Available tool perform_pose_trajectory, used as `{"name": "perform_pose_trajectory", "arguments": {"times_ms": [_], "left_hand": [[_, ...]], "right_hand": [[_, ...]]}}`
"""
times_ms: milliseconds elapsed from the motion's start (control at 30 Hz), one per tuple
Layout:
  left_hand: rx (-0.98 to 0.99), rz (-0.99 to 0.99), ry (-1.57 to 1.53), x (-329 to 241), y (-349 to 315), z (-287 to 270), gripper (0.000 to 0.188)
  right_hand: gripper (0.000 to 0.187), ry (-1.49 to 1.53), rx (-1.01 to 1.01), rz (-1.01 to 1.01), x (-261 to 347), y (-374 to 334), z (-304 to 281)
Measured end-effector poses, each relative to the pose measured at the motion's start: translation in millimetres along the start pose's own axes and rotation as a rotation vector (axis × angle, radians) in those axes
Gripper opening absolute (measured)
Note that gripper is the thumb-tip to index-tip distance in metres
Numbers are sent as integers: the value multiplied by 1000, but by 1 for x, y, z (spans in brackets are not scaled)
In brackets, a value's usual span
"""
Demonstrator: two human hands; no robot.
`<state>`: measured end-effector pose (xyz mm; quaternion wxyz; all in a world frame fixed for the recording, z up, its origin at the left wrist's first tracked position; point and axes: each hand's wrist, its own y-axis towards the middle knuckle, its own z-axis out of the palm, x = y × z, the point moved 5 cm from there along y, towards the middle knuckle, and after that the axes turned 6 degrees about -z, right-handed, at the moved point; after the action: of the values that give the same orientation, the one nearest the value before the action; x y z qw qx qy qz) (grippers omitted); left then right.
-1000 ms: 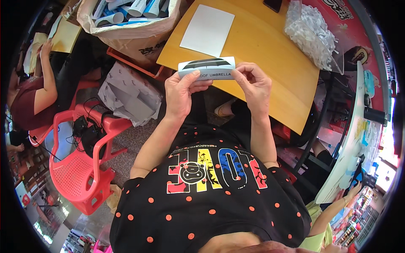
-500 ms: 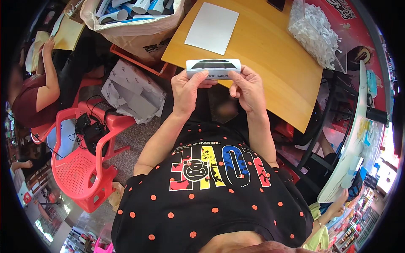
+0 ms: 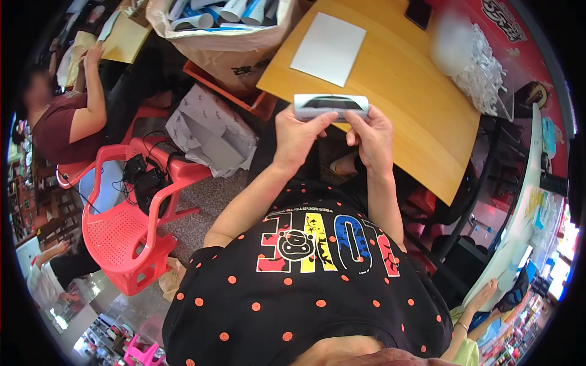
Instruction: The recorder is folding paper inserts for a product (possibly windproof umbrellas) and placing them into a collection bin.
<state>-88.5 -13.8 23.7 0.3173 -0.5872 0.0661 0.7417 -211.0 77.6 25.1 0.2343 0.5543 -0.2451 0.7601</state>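
So the tube was up in both hands, lying crosswise, right by the near edge of the table. Couldn't tell if it sat over the wood or just short of it. It was a pale roll with a dark dome shape printed on the side facing up.

The left hand had it by the left end, thumb pressed along the lower side, fingers clamped on it from behind, mostly hidden. The right hand gripped the right end, thumb on the lower side too, and the two thumb tips were near each other. A couple of the right fingers were curled under, and I couldn't tell if those touched the tube.

Just beyond it on the table lay a white sheet, kinda tilted, with a phone up at the far edge and a bag of white strips to the right. Off to the left stood a big sack full of more rolls, blue and white.
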Motion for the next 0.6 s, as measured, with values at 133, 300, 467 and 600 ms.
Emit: {"name": "perform_pose_trajectory", "arguments": {"times_ms": [133, 300, 467, 600], "left_hand": [[127, -58, 2, 8, 4, -5, 17], [238, -322, -201, 6, 2, -19, 21], [163, -205, -66, 18, 7, -48, 13], [164, -133, 32, 7, 6, -57, 11]], "right_hand": [[10, -5, -37, -8, 6, -2, -1], [14, 174, 22, 34, -1, -1, -20], [14, 4, 127, 87, -2, -4, -29], [23, -384, 165, -94, 10, -4, -25]]}}
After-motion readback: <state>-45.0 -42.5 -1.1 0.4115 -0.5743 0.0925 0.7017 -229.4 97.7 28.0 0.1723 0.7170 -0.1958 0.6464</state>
